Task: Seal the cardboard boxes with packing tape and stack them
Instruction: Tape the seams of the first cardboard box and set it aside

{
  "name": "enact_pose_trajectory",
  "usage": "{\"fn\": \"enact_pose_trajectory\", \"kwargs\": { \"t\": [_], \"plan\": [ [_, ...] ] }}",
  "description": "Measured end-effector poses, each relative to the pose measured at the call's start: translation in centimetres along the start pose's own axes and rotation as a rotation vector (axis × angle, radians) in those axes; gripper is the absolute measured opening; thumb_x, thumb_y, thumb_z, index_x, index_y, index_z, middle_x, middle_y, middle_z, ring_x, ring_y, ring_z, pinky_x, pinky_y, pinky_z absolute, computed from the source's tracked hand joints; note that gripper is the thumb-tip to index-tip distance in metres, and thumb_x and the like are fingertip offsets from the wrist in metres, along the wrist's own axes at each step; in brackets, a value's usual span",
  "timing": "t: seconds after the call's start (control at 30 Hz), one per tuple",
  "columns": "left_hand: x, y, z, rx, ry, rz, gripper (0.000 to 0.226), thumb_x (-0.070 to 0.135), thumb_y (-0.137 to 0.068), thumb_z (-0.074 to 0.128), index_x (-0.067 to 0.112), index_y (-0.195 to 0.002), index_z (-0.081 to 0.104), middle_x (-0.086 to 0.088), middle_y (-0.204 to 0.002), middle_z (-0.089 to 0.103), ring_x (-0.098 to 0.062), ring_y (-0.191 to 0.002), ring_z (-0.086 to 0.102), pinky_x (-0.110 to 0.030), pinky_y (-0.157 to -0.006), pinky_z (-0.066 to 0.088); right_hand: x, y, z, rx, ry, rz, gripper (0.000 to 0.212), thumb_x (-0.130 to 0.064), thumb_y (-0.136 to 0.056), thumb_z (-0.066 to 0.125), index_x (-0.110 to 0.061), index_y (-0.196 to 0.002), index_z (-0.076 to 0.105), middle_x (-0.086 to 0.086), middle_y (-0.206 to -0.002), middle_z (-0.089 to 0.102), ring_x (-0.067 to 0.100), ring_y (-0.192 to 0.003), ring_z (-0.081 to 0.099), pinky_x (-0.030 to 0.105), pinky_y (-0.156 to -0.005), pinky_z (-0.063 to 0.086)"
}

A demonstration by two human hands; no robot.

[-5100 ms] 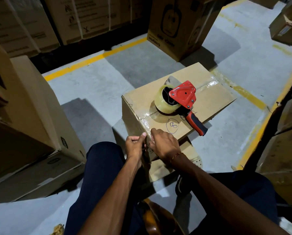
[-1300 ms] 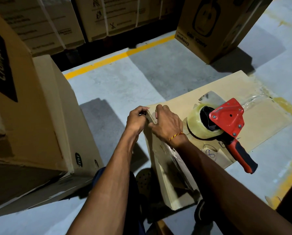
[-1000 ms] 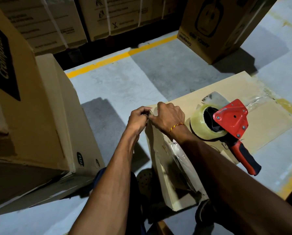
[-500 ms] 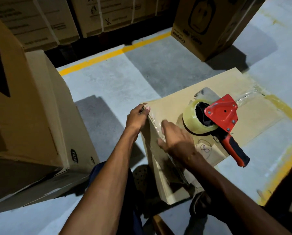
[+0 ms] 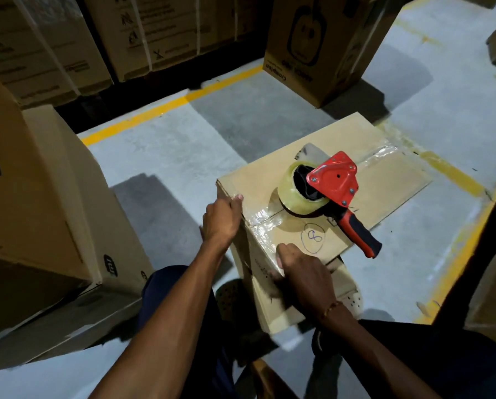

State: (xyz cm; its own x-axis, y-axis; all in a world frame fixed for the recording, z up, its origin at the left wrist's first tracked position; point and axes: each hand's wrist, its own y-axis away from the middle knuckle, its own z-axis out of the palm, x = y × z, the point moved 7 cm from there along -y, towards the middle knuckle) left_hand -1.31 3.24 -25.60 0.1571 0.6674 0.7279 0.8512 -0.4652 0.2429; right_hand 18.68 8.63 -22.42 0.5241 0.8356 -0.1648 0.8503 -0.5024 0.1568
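Nearest the camera it's dark trousers [image 5: 183, 312] and two bare forearms reaching out over the knees, with a perforated sandal [image 5: 350, 298] peeking out from behind the box's near bottom corner. The cardboard box [image 5: 390, 180] sits on the grey floor [image 5: 160, 151] right between the legs. The right hand [image 5: 304, 275], with a thin bracelet [image 5: 331, 308] at the wrist, is curled over the near top edge of the box, fingers bent down onto its near side, a bit blurred there so I can't tell exactly how they lie. The left hand [image 5: 222, 217] wraps round the near left corner, fingertips hooked over the top edge right where the clear tape strip [image 5: 262, 217] starts. That strip runs along the centre seam towards the far right edge. A circled handwritten mark [image 5: 313, 237] sits near the near edge, just beyond the right hand. Mid-top, the red tape dispenser [image 5: 334, 182] is lying on its side across the seam, roll towards the left, red and black handle poking out past the right edge of the box. A big brown carton [image 5: 39, 203] crowds in on the left, and something dark blocks the right side of the view, can't make it out. Further out there's a yellow floor line [image 5: 169, 106], then a printed carton [image 5: 321, 44] standing beyond the box, and strapped cartons [image 5: 160, 30] stacked along the back.
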Motion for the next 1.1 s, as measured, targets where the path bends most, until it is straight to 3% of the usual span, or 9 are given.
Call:
{"fn": "enact_pose_trajectory", "kwargs": {
  "t": [0.1, 0.23, 0.37, 0.47, 0.6, 0.73, 0.9, 1.0, 1.1],
  "plan": [
    [0.7, 3.9, 1.1, -0.05, -0.002, 0.019, 0.053, 0.046, -0.104, 0.048, 0.016, -0.061, 0.047, 0.001, -0.059, 0.05, -0.01, -0.055, 0.046, -0.024, -0.051, 0.031, -0.1, 0.4, 0.0, 0.098, 0.01, -0.077, 0.027, -0.038, -0.082, 0.061, -0.015, -0.093, 0.053, 0.004, -0.081, 0.053, 0.032, -0.057, 0.055, 0.036, -0.043, 0.038],
    [-0.4, 7.5, 3.8, -0.131, 0.113, 0.012, 0.052, 0.056, -0.093, 0.062, 0.016, -0.062, 0.05, -0.003, -0.061, 0.06, -0.018, -0.058, 0.056, -0.028, -0.053, 0.04, 0.5, 0.8, 0.2, 0.139, -0.053, -0.121, 0.03, -0.043, -0.084, 0.052, -0.018, -0.1, 0.052, -0.001, -0.086, 0.051, 0.027, -0.061, 0.056, 0.037, -0.05, 0.043],
    [-0.7, 8.5, 4.2, -0.19, 0.178, -0.019, 0.053, 0.056, -0.091, 0.066, 0.01, -0.064, 0.058, -0.001, -0.062, 0.07, -0.02, -0.063, 0.069, -0.036, -0.07, 0.057, 1.2, 1.5, -0.5, -0.102, -0.227, -0.139, 0.034, -0.051, -0.085, 0.048, -0.022, -0.1, 0.042, -0.006, -0.094, 0.042, 0.023, -0.077, 0.047, 0.04, -0.07, 0.038],
    [-0.8, 8.1, 4.1, -0.2, 0.209, -0.046, 0.054, 0.053, -0.093, 0.065, 0.002, -0.073, 0.065, -0.001, -0.061, 0.071, -0.018, -0.061, 0.07, -0.042, -0.075, 0.06, 2.7, 1.9, -1.0, -0.266, -0.072, -0.1, 0.054, -0.072, -0.075, 0.046, -0.024, -0.099, 0.042, -0.002, -0.101, 0.047, 0.024, -0.092, 0.051, 0.035, -0.073, 0.031],
    [-0.8, 9.4, 4.7, -0.206, 0.308, -0.081, 0.056, 0.053, -0.096, 0.059, 0.008, -0.064, 0.065, -0.004, -0.056, 0.07, -0.017, -0.055, 0.064, -0.044, -0.081, 0.059, 3.0, 1.8, -0.9, -0.304, -0.022, -0.151, 0.042, -0.051, -0.086, 0.07, -0.018, -0.104, 0.05, 0.006, -0.112, 0.054, 0.03, -0.105, 0.056, 0.037, -0.076, 0.033],
    [-1.1, 10.2, 4.5, -0.214, 0.259, -0.083, 0.062, 0.055, -0.099, 0.052, 0.014, -0.055, 0.065, 0.0, -0.056, 0.07, -0.02, -0.06, 0.067, -0.041, -0.08, 0.059, 2.6, 1.8, -0.7, -0.233, -0.09, -0.184, 0.035, -0.045, -0.087, 0.071, -0.019, -0.095, 0.049, 0.005, -0.105, 0.054, 0.031, -0.098, 0.056, 0.04, -0.08, 0.036],
    [-0.6, 11.5, 4.2, -0.28, 0.143, -0.04, 0.057, 0.051, -0.099, 0.053, 0.013, -0.06, 0.069, 0.003, -0.062, 0.072, -0.009, -0.057, 0.062, -0.033, -0.078, 0.056, 2.2, 1.8, -0.3, -0.204, -0.046, -0.222, 0.041, -0.047, -0.092, 0.065, -0.014, -0.111, 0.053, 0.006, -0.108, 0.053, 0.029, -0.099, 0.054, 0.04, -0.082, 0.034],
    [-1.1, 11.2, 3.8, -0.255, 0.127, -0.073, 0.051, 0.055, -0.093, 0.061, 0.014, -0.062, 0.062, 0.001, -0.06, 0.071, -0.016, -0.063, 0.069, -0.034, -0.075, 0.057, 1.3, 1.5, -0.3, -0.144, -0.13, -0.222, 0.036, -0.044, -0.093, 0.065, -0.014, -0.109, 0.052, 0.004, -0.104, 0.05, 0.027, -0.096, 0.052, 0.037, -0.078, 0.032],
    [-1.4, 10.5, 2.5, -0.159, 0.037, -0.092, 0.044, 0.057, -0.089, 0.065, 0.018, -0.072, 0.052, -0.001, -0.071, 0.072, -0.022, -0.074, 0.068, -0.031, -0.066, 0.048, -0.7, 0.7, -0.4, -0.058, -0.205, -0.193, 0.034, -0.035, -0.095, 0.064, -0.014, -0.119, 0.053, 0.005, -0.112, 0.051, 0.027, -0.102, 0.051, 0.036, -0.086, 0.036]
  ]
}}
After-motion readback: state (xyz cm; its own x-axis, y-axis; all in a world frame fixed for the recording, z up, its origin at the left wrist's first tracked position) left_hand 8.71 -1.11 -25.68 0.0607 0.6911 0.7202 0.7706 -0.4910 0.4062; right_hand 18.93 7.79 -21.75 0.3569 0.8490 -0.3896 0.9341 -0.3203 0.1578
